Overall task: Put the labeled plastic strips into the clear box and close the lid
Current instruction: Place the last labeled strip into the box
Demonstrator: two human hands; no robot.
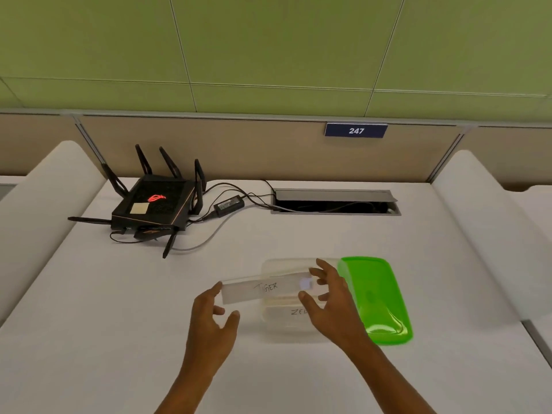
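A clear plastic strip [263, 289] marked "TIGER" hangs level above the clear box [277, 330], its left end sticking out past the box's left wall. My left hand [213, 318] pinches that left end. My right hand [328, 300] holds the right end over the box between thumb and fingers. Inside the box lies another strip [294, 312] with letters starting "ZE", partly hidden by my right hand. The bright green lid [379, 297] leans open against the box's right side.
A black router [152, 204] with several antennas sits at the back left, with its power brick [228, 205] and cables trailing to a cable hatch [334, 202] at the back. White dividers [44, 210] flank the white desk [119, 309] on both sides.
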